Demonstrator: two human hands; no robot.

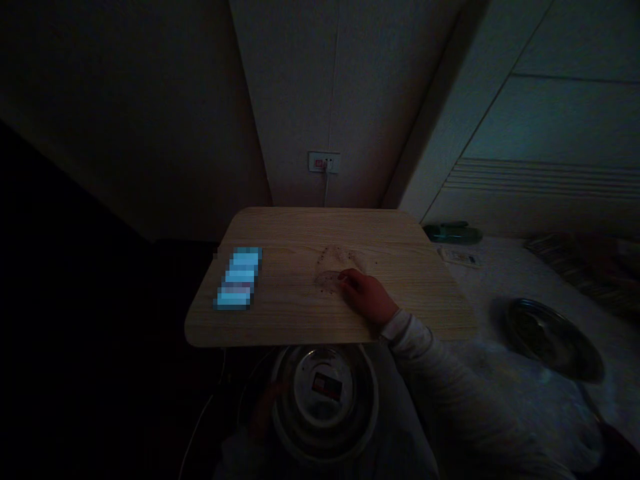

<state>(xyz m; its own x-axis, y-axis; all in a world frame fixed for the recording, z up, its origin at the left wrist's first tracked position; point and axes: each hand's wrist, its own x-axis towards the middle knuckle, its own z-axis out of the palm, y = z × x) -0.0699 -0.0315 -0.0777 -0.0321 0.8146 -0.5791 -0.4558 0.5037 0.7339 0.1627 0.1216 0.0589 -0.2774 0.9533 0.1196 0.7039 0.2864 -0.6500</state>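
My right hand (367, 293) rests over the wooden tabletop with its fingers pinched together; what they hold, if anything, is too small and dark to make out. Just by the fingertips lies a thin, see-through patch like plastic film (327, 280), with small dark bits (336, 253) scattered around it. Below the table's near edge is a shiny round metal bowl (325, 427) with a dark rectangular label. In deep shadow, my left hand (267, 408) is at the bowl's left rim and seems to grip it; its fingers show only faintly.
A lit phone (239, 279) lies on the left of the small table (290, 320). To the right, a metal dish (555, 340), a green bottle (453, 233) and a flat card-like item (460, 257) sit on a pale surface. A cable runs from the wall socket (324, 162).
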